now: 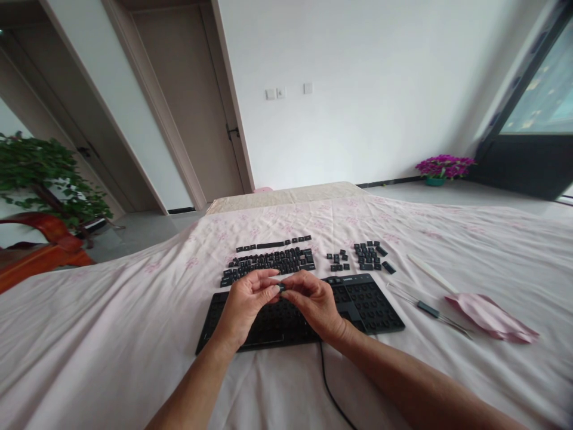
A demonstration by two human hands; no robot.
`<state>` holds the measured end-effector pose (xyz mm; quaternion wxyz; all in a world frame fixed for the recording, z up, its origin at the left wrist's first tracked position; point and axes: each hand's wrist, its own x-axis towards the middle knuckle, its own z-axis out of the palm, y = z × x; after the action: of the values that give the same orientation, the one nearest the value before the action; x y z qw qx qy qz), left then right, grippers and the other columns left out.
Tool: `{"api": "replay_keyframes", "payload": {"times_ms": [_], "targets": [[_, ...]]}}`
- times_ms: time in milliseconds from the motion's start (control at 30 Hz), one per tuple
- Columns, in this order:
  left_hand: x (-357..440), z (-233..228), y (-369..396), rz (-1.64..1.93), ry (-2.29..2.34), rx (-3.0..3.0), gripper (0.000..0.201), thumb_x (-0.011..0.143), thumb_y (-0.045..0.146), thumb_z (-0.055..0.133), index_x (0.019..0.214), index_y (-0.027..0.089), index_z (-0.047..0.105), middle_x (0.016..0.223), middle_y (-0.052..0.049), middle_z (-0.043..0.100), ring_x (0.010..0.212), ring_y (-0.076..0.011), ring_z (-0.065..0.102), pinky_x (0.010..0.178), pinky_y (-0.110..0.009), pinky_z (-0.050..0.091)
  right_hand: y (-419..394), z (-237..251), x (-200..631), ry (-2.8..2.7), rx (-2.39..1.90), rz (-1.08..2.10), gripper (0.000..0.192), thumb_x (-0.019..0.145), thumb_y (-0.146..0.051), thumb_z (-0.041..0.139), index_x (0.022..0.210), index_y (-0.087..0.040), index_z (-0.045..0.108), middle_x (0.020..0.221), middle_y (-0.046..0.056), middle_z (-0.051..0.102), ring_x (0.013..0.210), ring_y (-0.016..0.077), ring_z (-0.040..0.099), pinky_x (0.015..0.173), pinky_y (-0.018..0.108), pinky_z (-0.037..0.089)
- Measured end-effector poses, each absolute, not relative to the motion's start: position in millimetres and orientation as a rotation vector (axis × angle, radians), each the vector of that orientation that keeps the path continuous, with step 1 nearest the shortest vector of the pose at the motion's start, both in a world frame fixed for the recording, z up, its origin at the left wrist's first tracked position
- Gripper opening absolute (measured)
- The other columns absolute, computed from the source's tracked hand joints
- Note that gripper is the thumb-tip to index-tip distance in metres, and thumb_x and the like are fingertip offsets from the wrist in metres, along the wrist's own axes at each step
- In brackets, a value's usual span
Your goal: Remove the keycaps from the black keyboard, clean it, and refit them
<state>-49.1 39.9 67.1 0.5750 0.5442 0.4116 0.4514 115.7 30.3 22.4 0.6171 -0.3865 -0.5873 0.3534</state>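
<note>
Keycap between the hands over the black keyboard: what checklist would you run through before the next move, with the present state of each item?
1. Small black keycap pinched between the fingertips of both hands: ok.
2. Left hand and right hand both above the stripped black keyboard base: ok.
3. Keyboard base lying flat on the pale pink floral bedsheet: ok.
4. Removed black keycaps laid out in rows behind the base, apart from it: ok.
5. Keycap legend facing up: cannot tell, too small.
6. Thin metal tweezers lying right of the base, untouched: ok.
</note>
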Motion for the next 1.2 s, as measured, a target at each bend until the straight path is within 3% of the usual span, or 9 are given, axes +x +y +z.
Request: {"api": "replay_keyframes", "payload": {"times_ms": [233, 433, 833, 1200], "targets": [[-49, 68, 39, 1.050, 0.963, 1.211, 0.045, 0.068, 0.030, 0.079, 0.107, 0.015, 0.064, 0.088, -0.005, 0.072, 0.081, -0.0146, 0.066, 0.072, -0.024, 0.054, 28, 27, 118, -1.494, -0.904, 0.624, 0.014, 0.079, -0.027, 0.071, 0.092, -0.022, 0.073, 0.073, 0.001, 0.064, 0.063, 0.0125, 0.056, 0.058, 0.024, 0.045], [-49, 65, 42, 1.047, 0.962, 1.197, 0.048, 0.066, 0.032, 0.080, 0.107, 0.015, 0.064, 0.089, -0.006, 0.073, 0.080, -0.0149, 0.067, 0.072, -0.025, 0.054, 28, 31, 121, -1.600, -0.881, 0.471, 0.016, 0.084, -0.026, 0.066, 0.098, -0.025, 0.074, 0.085, 0.004, 0.070, 0.076, 0.0157, 0.064, 0.070, 0.027, 0.052], [-50, 64, 43, 1.035, 0.963, 1.206, 0.045, 0.069, 0.030, 0.079, 0.107, 0.013, 0.062, 0.085, -0.005, 0.072, 0.075, -0.0131, 0.066, 0.070, -0.023, 0.054, 29, 40, 131, -1.851, -0.989, 0.135, 0.020, 0.087, -0.033, 0.063, 0.104, -0.028, 0.073, 0.091, 0.004, 0.069, 0.082, 0.0158, 0.064, 0.074, 0.026, 0.050], [-45, 47, 45, 1.042, 1.052, 1.245, 0.048, 0.070, 0.044, 0.076, 0.107, 0.015, 0.065, 0.086, -0.005, 0.074, 0.074, -0.0158, 0.069, 0.071, -0.027, 0.055, 31, 58, 144, -1.935, -1.196, 0.195, 0.016, 0.086, -0.031, 0.065, 0.099, -0.029, 0.074, 0.094, 0.001, 0.071, 0.086, 0.0154, 0.065, 0.077, 0.024, 0.047]]}}
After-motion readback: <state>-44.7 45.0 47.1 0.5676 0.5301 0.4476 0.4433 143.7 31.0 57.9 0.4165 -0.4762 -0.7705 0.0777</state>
